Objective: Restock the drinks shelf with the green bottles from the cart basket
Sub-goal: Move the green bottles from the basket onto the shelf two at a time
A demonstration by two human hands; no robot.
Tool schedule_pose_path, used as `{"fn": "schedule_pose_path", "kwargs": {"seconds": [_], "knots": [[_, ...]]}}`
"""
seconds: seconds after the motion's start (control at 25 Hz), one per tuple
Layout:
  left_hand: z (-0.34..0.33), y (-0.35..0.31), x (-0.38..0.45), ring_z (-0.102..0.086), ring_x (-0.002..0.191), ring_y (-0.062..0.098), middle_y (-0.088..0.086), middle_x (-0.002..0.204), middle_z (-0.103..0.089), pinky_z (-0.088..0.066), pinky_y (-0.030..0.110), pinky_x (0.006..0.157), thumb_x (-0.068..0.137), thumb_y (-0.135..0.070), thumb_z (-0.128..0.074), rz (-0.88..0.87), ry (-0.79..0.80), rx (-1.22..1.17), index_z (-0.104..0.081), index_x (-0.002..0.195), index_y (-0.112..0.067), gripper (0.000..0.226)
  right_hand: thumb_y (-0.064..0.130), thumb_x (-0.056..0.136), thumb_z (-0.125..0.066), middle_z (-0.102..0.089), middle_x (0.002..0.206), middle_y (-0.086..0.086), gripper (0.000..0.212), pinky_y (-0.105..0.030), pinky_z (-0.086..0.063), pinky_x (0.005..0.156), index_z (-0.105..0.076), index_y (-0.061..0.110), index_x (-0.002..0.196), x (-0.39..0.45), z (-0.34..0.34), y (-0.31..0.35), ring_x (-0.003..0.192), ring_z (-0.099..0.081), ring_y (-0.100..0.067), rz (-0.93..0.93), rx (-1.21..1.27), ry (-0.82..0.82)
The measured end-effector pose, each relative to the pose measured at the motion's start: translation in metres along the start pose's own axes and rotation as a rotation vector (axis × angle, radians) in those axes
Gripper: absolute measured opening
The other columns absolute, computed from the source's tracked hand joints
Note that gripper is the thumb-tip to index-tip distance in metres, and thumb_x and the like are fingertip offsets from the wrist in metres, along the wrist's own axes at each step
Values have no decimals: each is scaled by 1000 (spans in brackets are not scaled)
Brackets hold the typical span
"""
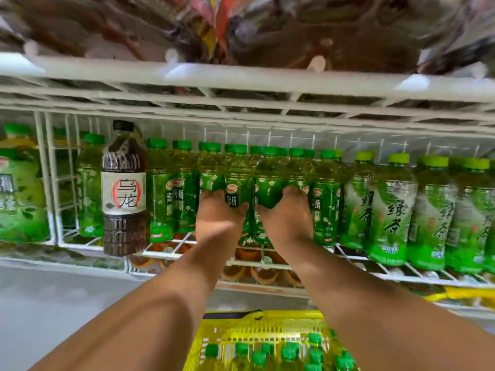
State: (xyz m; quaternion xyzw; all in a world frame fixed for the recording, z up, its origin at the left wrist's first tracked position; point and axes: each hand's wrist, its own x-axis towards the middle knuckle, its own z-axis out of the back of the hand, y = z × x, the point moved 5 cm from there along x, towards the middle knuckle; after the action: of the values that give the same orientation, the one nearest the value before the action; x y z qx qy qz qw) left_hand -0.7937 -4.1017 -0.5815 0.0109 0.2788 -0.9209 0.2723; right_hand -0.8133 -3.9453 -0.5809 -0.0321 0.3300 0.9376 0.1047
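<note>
Both my arms reach forward to the white wire drinks shelf point(241, 262). My left hand point(218, 212) is wrapped around a green bottle point(237, 180) standing upright in the middle of the row. Right beside it, my right hand point(286, 212) grips another green bottle point(267, 180). Both bottles sit among several matching green-capped bottles lined up on the shelf. Below, at the bottom of the view, the yellow cart basket point(257, 330) holds several more green bottles point(289, 353), seen by their caps.
A dark tea bottle with a white label point(123, 191) stands left of the green row. Lighter green tea bottles point(393, 210) fill the shelf to the right. A wire divider point(49, 178) closes off the left section. An upper shelf point(241, 79) hangs overhead. Orange-capped drinks point(257, 274) lie below.
</note>
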Motion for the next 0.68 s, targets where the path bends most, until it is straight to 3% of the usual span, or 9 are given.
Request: {"fn": "schedule_pose_path", "kwargs": {"seconds": [0.08,0.28,0.4,0.48,0.56,0.68], "knots": [[-5,3,6,-61,104,27,11,119,-60,-50,34,83,77,-50,-77,24,9,21,-59,119,-9,61,40,71,-84,-50,125,-15,62,-35,-54,73,-54,6,113,4,2,-1,90,-63,-30,35,-32,19],[-7,8,5,-56,119,29,10,133,-55,-50,41,96,80,-48,-75,-9,90,25,-46,136,-16,71,54,81,-70,-41,138,-22,74,-38,-55,82,-49,1,128,4,-1,0,108,-60,-34,101,-235,74],[12,10,-14,-43,130,30,10,143,-44,-42,42,100,88,-58,-59,-270,-14,344,-37,145,-17,74,54,89,-58,-44,130,-17,64,-37,-53,85,-47,4,128,-10,6,0,113,-54,-33,209,-273,74],[22,13,-31,-30,139,32,11,153,-32,-36,44,106,89,-61,-50,-471,-118,497,-29,152,-20,77,51,92,-53,-48,128,-13,55,-38,-49,87,-50,9,126,-24,11,-1,114,-52,-31,323,-352,-11],[22,22,-39,-9,149,33,11,164,-9,-20,46,119,91,-65,-40,-532,-81,572,-17,156,-25,80,51,93,-49,-44,141,-12,59,-41,-38,102,-46,11,136,-38,12,-3,129,-42,-32,399,-434,-60],[20,31,-49,4,151,33,8,165,9,-5,47,122,93,-67,-27,-529,-47,644,-8,157,-29,76,59,95,-37,-12,163,-5,76,-40,-8,119,-15,18,156,-50,6,-11,150,-7,-26,429,-525,65]]}}
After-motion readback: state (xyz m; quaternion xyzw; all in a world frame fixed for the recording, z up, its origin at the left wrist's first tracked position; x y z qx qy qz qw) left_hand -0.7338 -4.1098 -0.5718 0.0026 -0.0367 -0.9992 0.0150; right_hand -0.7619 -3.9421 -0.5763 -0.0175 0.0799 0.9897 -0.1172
